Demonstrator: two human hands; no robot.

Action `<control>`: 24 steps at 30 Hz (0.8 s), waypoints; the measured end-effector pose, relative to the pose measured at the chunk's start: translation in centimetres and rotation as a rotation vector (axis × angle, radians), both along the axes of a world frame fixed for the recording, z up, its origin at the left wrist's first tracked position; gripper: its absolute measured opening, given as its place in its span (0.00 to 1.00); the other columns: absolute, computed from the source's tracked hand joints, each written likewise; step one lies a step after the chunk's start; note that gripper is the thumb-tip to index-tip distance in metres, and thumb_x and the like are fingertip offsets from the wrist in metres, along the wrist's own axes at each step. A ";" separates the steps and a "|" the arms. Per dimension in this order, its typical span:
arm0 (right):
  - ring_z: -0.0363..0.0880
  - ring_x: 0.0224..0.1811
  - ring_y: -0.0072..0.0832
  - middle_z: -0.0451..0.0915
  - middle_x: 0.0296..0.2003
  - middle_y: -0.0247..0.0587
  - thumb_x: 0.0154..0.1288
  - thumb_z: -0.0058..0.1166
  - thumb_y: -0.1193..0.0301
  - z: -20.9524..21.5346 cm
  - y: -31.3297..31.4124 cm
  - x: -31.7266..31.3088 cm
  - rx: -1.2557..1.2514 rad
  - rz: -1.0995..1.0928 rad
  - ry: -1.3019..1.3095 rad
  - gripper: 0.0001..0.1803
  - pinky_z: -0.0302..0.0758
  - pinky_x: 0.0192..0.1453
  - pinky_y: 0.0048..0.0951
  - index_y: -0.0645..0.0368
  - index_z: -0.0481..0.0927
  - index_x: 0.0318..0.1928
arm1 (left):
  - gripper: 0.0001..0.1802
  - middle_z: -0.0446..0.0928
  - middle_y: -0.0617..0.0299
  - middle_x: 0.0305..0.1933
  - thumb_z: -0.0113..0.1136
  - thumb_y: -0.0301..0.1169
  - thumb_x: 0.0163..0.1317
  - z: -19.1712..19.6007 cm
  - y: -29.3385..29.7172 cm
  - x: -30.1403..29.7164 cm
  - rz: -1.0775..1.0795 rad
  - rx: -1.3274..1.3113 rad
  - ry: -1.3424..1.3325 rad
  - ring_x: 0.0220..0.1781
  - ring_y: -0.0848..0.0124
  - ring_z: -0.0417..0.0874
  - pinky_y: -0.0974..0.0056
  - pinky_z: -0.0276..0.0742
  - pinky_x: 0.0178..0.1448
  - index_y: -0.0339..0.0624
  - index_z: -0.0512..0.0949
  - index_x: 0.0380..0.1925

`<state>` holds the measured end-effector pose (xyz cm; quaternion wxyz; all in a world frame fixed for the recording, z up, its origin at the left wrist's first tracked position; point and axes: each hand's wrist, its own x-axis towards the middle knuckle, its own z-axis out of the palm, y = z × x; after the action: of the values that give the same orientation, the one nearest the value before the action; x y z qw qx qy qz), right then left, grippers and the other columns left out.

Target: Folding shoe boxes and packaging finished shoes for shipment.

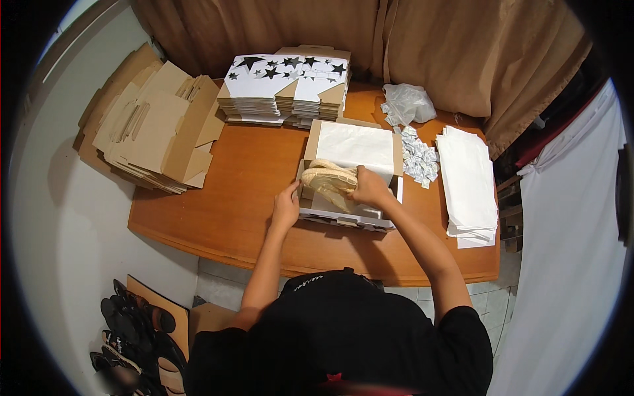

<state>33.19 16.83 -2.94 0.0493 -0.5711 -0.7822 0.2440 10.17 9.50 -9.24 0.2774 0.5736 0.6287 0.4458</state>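
An open shoe box (347,220) with a star-patterned outside and a brown inside stands on the wooden table in front of me. White paper (354,144) covers its raised far part. Over the box, my right hand (371,187) grips the right end of a beige sandal (325,178), its thick pale sole and straps showing. At the box's left wall is my left hand (286,207), its fingers bent against the edge near the sandal's other end. Whether a second sandal lies beneath is hidden.
Flattened brown cardboard (148,129) is piled at the left. Stacks of star-printed box blanks (284,86) stand at the back. Small white packets (418,157), a plastic bag (408,102) and white paper sheets (467,185) lie right. Several dark sandals (135,323) sit low at the left.
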 end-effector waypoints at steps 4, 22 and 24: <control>0.77 0.40 0.47 0.77 0.36 0.57 0.38 0.65 0.63 -2.7 -0.5 0.1 0.190 0.025 -0.092 0.29 0.75 0.44 0.40 0.68 0.69 0.39 | 0.26 0.74 0.39 0.48 0.51 0.18 0.50 2.0 -0.3 0.2 -0.035 -0.191 -0.020 0.53 0.48 0.74 0.58 0.70 0.56 0.38 0.71 0.53; 0.67 0.52 0.43 0.68 0.48 0.50 0.26 0.73 0.52 -4.4 -2.5 -1.1 0.227 0.106 -0.286 0.56 0.66 0.55 0.41 0.62 0.59 0.58 | 0.38 0.62 0.42 0.63 0.67 0.35 0.45 2.7 -0.3 0.7 -0.213 -0.184 0.139 0.66 0.51 0.61 0.54 0.61 0.65 0.41 0.65 0.59; 0.65 0.54 0.44 0.65 0.51 0.51 0.23 0.73 0.50 -4.6 -2.7 -0.6 0.235 0.081 -0.266 0.62 0.65 0.57 0.42 0.60 0.56 0.62 | 0.37 0.53 0.44 0.67 0.67 0.40 0.46 4.0 -0.8 2.7 -0.101 -0.170 0.396 0.71 0.49 0.46 0.42 0.47 0.69 0.44 0.67 0.58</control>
<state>32.57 14.18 -7.51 0.0019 -0.5566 -0.8274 0.0750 12.85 8.75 -5.28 0.2179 0.6554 0.6766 0.2552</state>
